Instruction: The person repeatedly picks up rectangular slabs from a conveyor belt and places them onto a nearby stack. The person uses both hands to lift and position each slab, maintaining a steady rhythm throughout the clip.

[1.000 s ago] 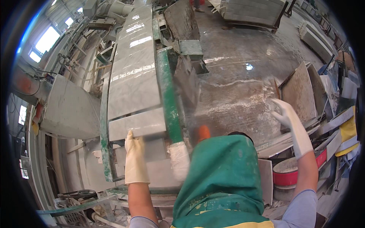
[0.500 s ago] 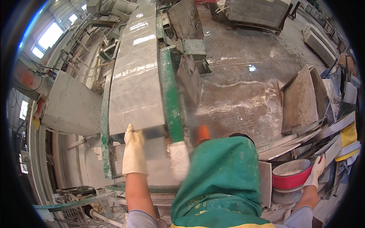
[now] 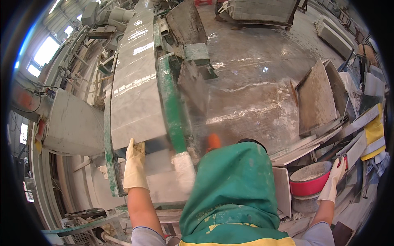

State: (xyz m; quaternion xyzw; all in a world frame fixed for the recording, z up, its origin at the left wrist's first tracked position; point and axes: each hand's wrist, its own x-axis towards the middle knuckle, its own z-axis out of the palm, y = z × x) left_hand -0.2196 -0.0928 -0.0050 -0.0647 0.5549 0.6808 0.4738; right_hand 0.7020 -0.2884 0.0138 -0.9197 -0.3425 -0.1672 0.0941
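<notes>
My left hand, in a cream rubber glove, is at the near end of a pale grey stone slab lying on a long bed. Its thumb rests over the slab's edge, with the fingers curled against or under it. Far to the right, my right hand wears the same kind of glove. Its fingers are closed beside a red-banded bucket; something red shows at the fingertips, too small to name. Whitish material fills part of the bucket.
Green rails flank the slab bed. A green apron covers my front. Leaning boards and loose stone strips crowd the right side. Wet floor lies beyond, with a stacked pallet at the back.
The view has shifted a little, so most things appear further left. My left hand stays at the slab's edge. My right hand stays beside the bucket, its fingers now around something red.
</notes>
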